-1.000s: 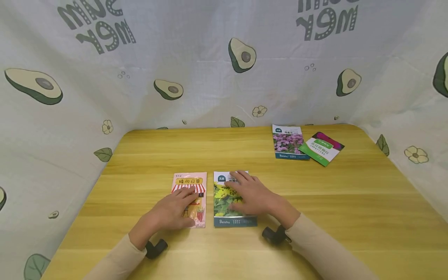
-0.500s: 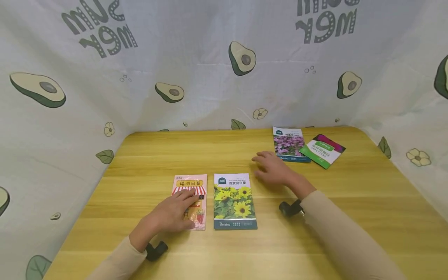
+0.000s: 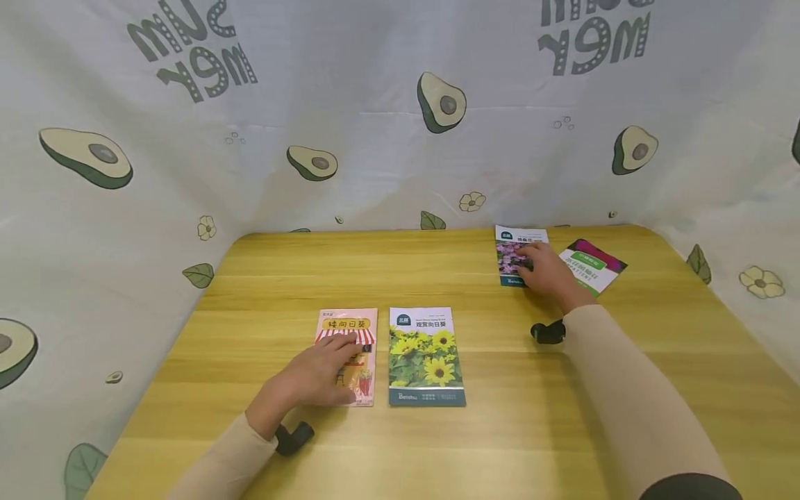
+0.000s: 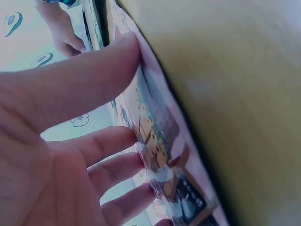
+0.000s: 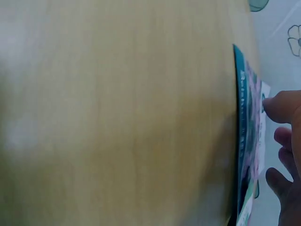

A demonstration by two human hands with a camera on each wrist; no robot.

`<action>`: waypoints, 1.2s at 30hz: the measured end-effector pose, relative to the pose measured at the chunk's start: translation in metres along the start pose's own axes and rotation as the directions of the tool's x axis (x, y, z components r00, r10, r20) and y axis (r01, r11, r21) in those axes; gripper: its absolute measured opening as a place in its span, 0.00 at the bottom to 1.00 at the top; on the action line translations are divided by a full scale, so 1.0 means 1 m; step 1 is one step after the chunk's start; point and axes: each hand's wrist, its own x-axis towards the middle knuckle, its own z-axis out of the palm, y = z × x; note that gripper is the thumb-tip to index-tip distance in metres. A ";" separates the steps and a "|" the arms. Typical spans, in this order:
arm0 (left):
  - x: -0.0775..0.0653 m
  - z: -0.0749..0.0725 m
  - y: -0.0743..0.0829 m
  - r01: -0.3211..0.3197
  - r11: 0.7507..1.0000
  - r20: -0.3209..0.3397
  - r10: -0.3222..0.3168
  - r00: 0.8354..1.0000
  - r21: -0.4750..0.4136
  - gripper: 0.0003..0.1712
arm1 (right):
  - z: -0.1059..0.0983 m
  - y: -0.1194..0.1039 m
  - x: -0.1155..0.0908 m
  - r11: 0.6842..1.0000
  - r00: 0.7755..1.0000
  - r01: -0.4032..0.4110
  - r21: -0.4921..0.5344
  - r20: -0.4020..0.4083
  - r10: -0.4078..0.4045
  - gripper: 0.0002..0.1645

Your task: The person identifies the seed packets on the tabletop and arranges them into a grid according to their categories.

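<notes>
In the head view a pink seed packet (image 3: 369, 368) with a striped awning print lies flat on the table, and my left hand (image 3: 315, 375) rests on it. The left wrist view has the thumb and fingertips against the packet's face (image 4: 157, 136), loosely spread. Farther back on the right, my right hand (image 3: 546, 272) is over the seed packet with purple flowers (image 3: 507, 260), covering part of its right side. Its fingers (image 5: 282, 183) are loosely bent around no object in the right wrist view; whether they touch the packet is hard to tell.
A yellow sunflower seed packet (image 3: 428, 357) lies just right of the pink one. Beside the purple-flower packet is a green and white impatiens packet (image 3: 590, 264), partly behind my right hand. An avocado-print cloth (image 3: 375, 83) hangs behind the wooden table (image 3: 300, 271).
My right hand has left the yellow sunflower packet, moving back and to the right until over the purple-flower packet. The left hand has stayed on the pink packet.
</notes>
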 end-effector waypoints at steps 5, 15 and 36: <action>0.004 0.000 0.004 0.004 1.000 0.015 -0.004 1.000 0.000 0.42 | 0.001 0.010 -0.002 0.995 1.000 0.000 -0.095 -0.015 -0.002 0.31; 0.003 0.001 0.004 0.027 0.999 0.023 -0.027 0.999 -0.026 0.44 | 0.000 0.006 -0.002 0.991 1.000 0.005 -0.131 0.029 -0.001 0.37; -0.001 0.000 0.003 0.032 0.999 0.017 -0.032 0.999 -0.020 0.44 | 0.005 -0.025 0.008 0.996 0.980 0.086 -0.036 0.181 -0.078 0.33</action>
